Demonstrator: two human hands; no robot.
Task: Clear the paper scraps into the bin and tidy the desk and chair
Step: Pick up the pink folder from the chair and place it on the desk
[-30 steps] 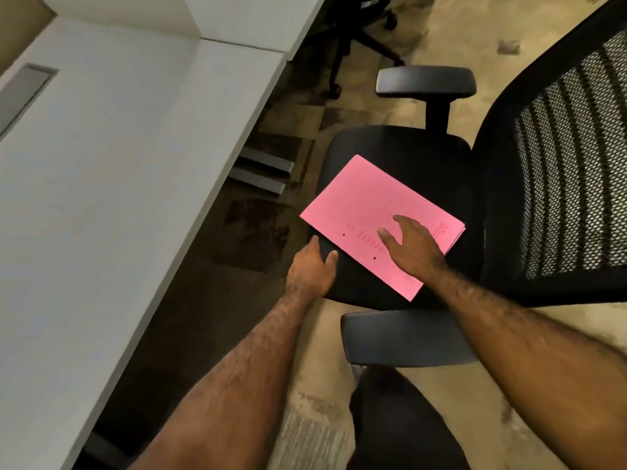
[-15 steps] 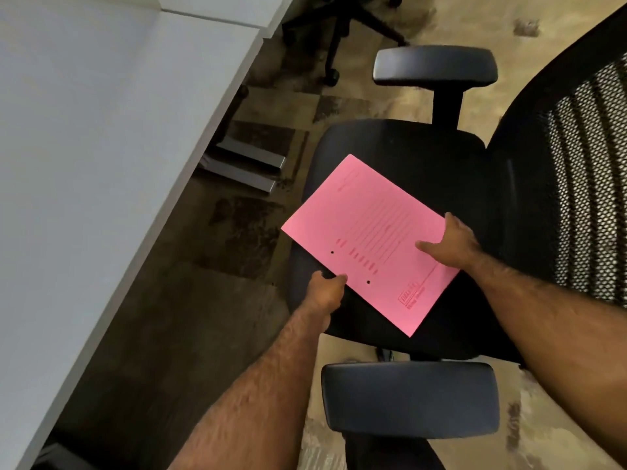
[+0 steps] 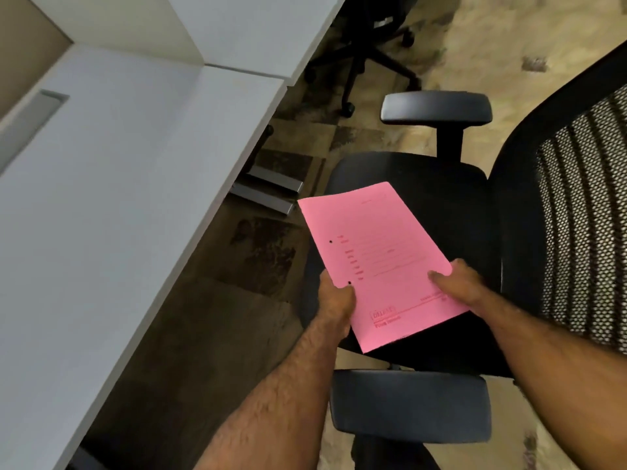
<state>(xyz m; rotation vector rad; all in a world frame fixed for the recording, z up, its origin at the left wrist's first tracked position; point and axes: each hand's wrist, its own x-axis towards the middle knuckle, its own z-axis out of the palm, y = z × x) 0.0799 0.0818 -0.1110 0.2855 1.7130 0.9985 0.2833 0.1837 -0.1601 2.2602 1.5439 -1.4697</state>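
Observation:
A pink paper folder (image 3: 376,252) with two punch holes and printed red text is held above the seat of a black office chair (image 3: 451,198). My left hand (image 3: 336,300) grips its near left edge beside a punch hole. My right hand (image 3: 461,283) grips its right edge, thumb on top. The white desk (image 3: 118,198) lies to the left with nothing on its visible surface. No paper scraps or bin are in sight.
The chair has a mesh back (image 3: 583,212) at right and two padded armrests, far (image 3: 436,106) and near (image 3: 410,405). Another chair's wheeled base (image 3: 359,62) stands behind. Grey desk feet (image 3: 268,191) rest on patterned carpet between desk and chair.
Both hands have taken hold of the pink folder and lifted it off the chair seat, turning it lengthwise toward me. The view has shifted.

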